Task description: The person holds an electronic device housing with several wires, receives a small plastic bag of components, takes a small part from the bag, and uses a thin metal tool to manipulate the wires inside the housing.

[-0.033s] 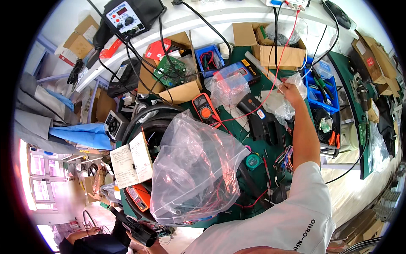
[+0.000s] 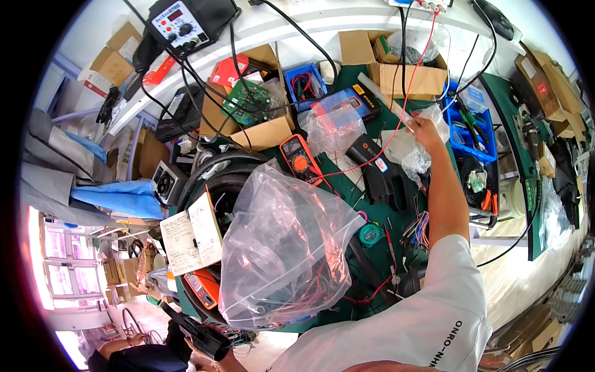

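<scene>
While a person in a white short-sleeved shirt (image 2: 455,279) leaned over a crowded, green-topped workbench (image 2: 316,321), the right hand (image 2: 424,131) met a crumpled sheet of clear plastic (image 2: 438,118) at two o'clock in the view. The hand pointed toward eleven o'clock, its fingers curled together against the film; whether they pinched it firmly or merely rested on it could not be told. The sheet, rumpled and without a distinct front, ran its longer way roughly from one o'clock to seven, passing behind the hand, with a blue bin (image 2: 478,155) near it at three o'clock.

Low in the view, at seven o'clock, the left hand (image 2: 197,354) grasped a black tool (image 2: 209,340) from below, the hold partly hidden. The tool's long axis slanted from ten o'clock to four, the narrow end aimed at ten and the wide, rounded end at four. A co-worker in dark clothing (image 2: 139,359) was near it, toward eight o'clock.

Between the two hands, a large clear bag (image 2: 285,248) covered the middle of the bench. An open notebook (image 2: 192,239) stood at the bag's nine o'clock, an orange multimeter (image 2: 300,162) at its twelve, and a round teal case (image 2: 370,234) just beside it at three. Toward eleven o'clock, a carton (image 2: 269,133) held a green circuit board (image 2: 245,102).
</scene>
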The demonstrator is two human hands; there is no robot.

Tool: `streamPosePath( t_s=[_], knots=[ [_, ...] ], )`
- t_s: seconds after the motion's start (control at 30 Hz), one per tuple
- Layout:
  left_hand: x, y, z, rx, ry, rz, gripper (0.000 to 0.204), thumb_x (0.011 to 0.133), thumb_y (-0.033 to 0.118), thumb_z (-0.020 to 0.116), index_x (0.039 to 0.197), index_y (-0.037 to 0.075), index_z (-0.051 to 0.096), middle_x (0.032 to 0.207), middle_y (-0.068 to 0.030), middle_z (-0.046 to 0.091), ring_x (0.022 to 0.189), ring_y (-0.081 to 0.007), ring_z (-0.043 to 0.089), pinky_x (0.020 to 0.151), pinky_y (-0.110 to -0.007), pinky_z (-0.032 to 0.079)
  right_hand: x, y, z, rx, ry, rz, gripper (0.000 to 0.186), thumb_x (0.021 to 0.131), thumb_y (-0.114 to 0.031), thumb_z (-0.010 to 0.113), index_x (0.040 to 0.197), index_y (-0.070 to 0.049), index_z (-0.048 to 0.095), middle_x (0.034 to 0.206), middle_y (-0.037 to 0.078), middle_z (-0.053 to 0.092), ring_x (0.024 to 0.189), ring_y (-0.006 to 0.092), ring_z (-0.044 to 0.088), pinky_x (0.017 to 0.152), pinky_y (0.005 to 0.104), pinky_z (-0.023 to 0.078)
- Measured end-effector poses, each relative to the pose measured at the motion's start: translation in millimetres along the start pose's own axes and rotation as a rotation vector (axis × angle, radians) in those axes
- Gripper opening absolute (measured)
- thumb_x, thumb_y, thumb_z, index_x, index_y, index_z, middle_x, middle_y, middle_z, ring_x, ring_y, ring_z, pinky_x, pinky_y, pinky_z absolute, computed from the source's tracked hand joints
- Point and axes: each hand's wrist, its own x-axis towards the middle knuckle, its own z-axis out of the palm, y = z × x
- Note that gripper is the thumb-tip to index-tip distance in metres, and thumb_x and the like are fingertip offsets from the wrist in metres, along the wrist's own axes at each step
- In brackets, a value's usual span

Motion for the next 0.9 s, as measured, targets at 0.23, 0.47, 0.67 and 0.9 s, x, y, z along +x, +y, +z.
streamPosePath(
  t_s=[0.23, 0.47, 0.67, 0.9],
  knots=[
    [2, 3, -40, -0.098, 0.112, -0.098, 0.073, 0.088, 0.065, 0.040, 0.121, 0.002, 0.057, 0.108, -0.0175, 0.066, 0.094, -0.0306, 0.067, 0.075, -0.045, 0.058, 20, -1, 2, -0.364, 0.195, 0.164, 0.094, 0.074, -0.062, 0.065, 0.142, -0.005, 0.037, 0.140, 0.024, 0.042, 0.135, 0.0382, 0.031, 0.108, 0.0464, 0.029],
    [11, -8, -30, -0.039, 0.180, -0.084, 0.073, 0.088, 0.065, 0.040, 0.121, 0.002, 0.057, 0.108, -0.0177, 0.066, 0.095, -0.0307, 0.067, 0.075, -0.045, 0.058, -38, 46, 6, -0.813, 0.043, 0.294, 0.087, 0.068, -0.050, 0.071, 0.136, -0.005, 0.041, 0.135, 0.027, 0.044, 0.133, 0.0406, 0.031, 0.106, 0.0512, 0.032],
    [12, -7, -25, -0.025, 0.174, -0.099, 0.073, 0.088, 0.065, 0.040, 0.121, 0.002, 0.057, 0.108, -0.0178, 0.066, 0.095, -0.0308, 0.067, 0.076, -0.045, 0.058, -42, 15, -56, -0.445, 0.208, 0.214, 0.044, 0.072, -0.030, 0.062, 0.094, 0.008, 0.066, 0.095, 0.027, 0.067, 0.091, 0.0373, 0.066, 0.076, 0.0411, 0.052],
    [11, -4, -31, -0.017, 0.181, -0.129, 0.073, 0.088, 0.065, 0.040, 0.121, 0.002, 0.057, 0.108, -0.0179, 0.066, 0.096, -0.0309, 0.067, 0.076, -0.045, 0.058, -72, -34, -143, 0.245, 0.629, 0.087, 0.044, 0.082, -0.024, 0.067, 0.111, 0.008, 0.062, 0.101, 0.015, 0.066, 0.089, 0.0223, 0.064, 0.076, 0.0334, 0.049]
  ],
)
